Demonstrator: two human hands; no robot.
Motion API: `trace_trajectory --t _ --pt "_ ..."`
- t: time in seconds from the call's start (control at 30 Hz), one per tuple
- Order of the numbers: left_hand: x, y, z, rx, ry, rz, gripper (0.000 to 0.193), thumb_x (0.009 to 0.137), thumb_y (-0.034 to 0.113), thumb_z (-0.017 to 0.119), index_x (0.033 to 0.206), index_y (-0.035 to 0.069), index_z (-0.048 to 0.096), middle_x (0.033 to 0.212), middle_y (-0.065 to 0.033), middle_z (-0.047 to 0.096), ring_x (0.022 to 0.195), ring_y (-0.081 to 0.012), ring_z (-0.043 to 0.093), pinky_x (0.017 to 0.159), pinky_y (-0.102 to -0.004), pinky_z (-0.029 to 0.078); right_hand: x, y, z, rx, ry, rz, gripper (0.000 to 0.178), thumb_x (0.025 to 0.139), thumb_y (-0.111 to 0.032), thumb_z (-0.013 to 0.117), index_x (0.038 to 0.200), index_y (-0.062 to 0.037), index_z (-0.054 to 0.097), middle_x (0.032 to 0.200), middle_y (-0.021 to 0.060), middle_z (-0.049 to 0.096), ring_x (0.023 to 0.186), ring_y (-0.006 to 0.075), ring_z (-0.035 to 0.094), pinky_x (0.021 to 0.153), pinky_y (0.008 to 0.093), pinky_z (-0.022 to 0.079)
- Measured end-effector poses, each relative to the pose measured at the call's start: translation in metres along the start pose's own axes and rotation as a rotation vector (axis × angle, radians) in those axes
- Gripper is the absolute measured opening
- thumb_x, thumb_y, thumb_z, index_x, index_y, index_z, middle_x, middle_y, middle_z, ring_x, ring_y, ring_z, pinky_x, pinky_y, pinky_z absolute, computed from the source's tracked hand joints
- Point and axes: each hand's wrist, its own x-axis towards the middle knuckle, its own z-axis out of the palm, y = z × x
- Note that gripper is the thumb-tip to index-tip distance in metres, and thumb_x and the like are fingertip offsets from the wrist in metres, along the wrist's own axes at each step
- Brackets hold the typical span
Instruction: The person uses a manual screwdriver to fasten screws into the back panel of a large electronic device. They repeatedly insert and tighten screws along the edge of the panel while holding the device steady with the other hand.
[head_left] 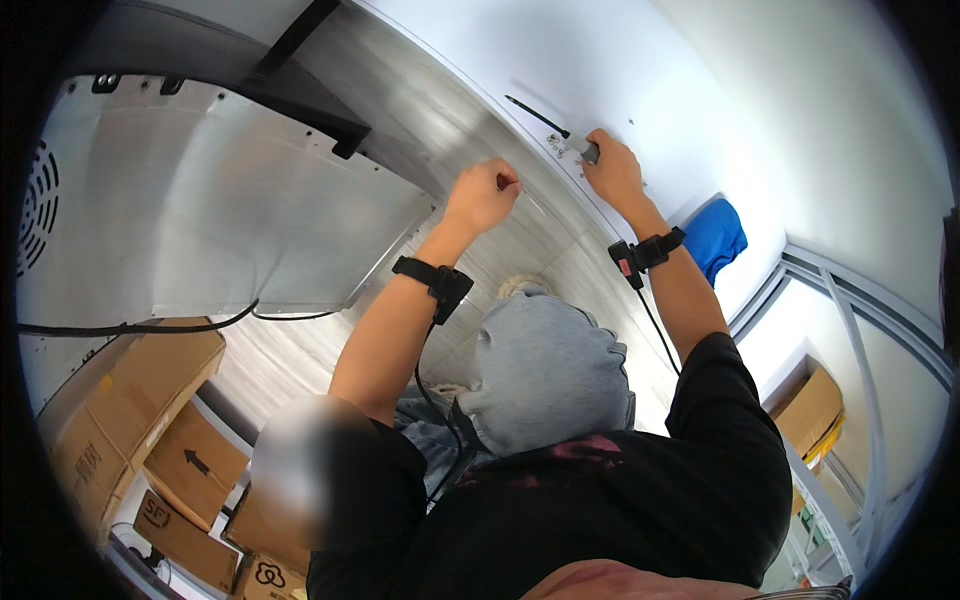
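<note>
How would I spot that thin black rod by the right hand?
Find the broad white tabletop under the person's bare right hand. Along the tabletop's left edge, small shiny metal pieces lie scattered near that hand. Just above them in view lies the slim, straight black rod, its long dark shape unlike those tiny neighbours.

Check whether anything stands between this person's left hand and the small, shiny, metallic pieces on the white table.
No loose object shows between the left hand and the small, shiny, metallic pieces; only the edge of the white table crosses that gap.
</note>
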Motion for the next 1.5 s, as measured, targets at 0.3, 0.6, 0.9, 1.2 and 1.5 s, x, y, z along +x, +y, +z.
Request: trace_trajectory --t 0.3,0.6,0.9,1.2,1.5 --pt "-0.035 0.054 -0.068 -0.347 -0.047 0.100 0.020 0.087 0.016 0.063 0.098 0.000 0.065 0.080 -0.0032 0.064 0.071 -0.0115 0.055 0.067 -0.0260 0.047 -0.004 -0.112 -0.087 0.366 -0.189 -0.215 0.028 0.074 -0.013 0.071 0.095 -0.0023 0.057 0.072 0.0118 0.060 0.062 0.0193 0.056 0.060 0.0316 0.045" --pt "-0.129 0.084 -0.171 -0.619 -0.001 0.074 0.018 0.089 0.016 0.062 0.099 0.002 0.067 0.082 -0.0033 0.066 0.073 -0.0105 0.057 0.066 -0.0249 0.047 -0.026 -0.250 -0.124 0.490 -0.381 -0.666 0.029 0.072 -0.012 0.075 0.092 -0.0028 0.056 0.072 0.0049 0.059 0.066 0.0100 0.052 0.060 0.0254 0.042" --pt "-0.231 0.061 -0.246 -0.888 0.067 0.107 0.010 0.090 0.007 0.059 0.095 0.001 0.063 0.086 -0.0055 0.067 0.074 -0.0104 0.060 0.065 -0.0238 0.048 -0.087 -0.364 -0.106 0.768 -0.533 -0.672 0.025 0.074 -0.009 0.075 0.092 -0.0064 0.057 0.085 0.0000 0.062 0.077 0.0067 0.056 0.068 0.0223 0.045" --pt "-0.313 0.020 -0.311 -1.076 0.191 0.081 0.006 0.091 0.009 0.057 0.093 0.004 0.061 0.083 -0.0038 0.064 0.074 -0.0106 0.059 0.067 -0.0244 0.048 -0.160 -0.447 -0.085 0.641 -0.391 -0.538 0.037 0.069 -0.010 0.078 0.099 -0.0036 0.057 0.089 0.0031 0.060 0.079 0.0105 0.055 0.070 0.0265 0.045" --pt "-0.324 -0.012 -0.375 -1.306 0.508 0.114 0.016 0.092 0.005 0.050 0.105 0.000 0.058 0.093 -0.0066 0.062 0.078 -0.0124 0.058 0.071 -0.0261 0.049 -0.223 -0.459 -0.050 0.624 -0.251 -0.438 0.031 0.076 -0.010 0.067 0.104 -0.0021 0.055 0.091 0.0132 0.062 0.084 0.0257 0.061 0.076 0.0334 0.047"
